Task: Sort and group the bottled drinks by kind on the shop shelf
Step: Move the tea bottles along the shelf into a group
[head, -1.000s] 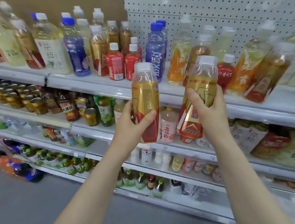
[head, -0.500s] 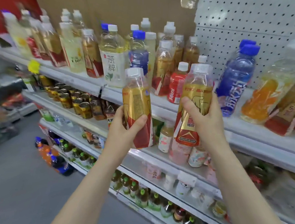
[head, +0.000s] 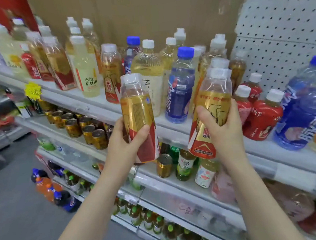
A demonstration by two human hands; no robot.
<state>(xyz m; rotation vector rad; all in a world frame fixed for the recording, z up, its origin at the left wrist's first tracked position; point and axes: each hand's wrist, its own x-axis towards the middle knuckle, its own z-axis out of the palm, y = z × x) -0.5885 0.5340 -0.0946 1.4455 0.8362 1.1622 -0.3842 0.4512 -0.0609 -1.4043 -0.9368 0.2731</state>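
Note:
My left hand (head: 126, 144) grips a gold-and-red bottle (head: 136, 110) with a white cap, held upright in front of the top shelf (head: 99, 105). My right hand (head: 223, 131) grips a second gold-and-red bottle (head: 213, 96) of the same kind, tilted slightly to the right. Both are held in the air just short of the shelf's front edge. On the top shelf stand mixed drinks: more gold-and-red bottles (head: 60, 68), a pale yellow C100 bottle (head: 86, 68), a blue bottle (head: 181, 87) and small red bottles (head: 261, 119).
A large blue bottle (head: 303, 108) stands at the right of the top shelf. Gold cans (head: 86, 129) fill the second shelf at left. Green tea bottles (head: 184, 165) stand below my hands. Cola and orange soda bottles (head: 51, 189) sit low at left. Grey floor lies at lower left.
The view has swung to the left along the shelf, and the shelf looks nearer. Both hands still hold their bottles, now in front of the blue bottle and the pale tea bottle.

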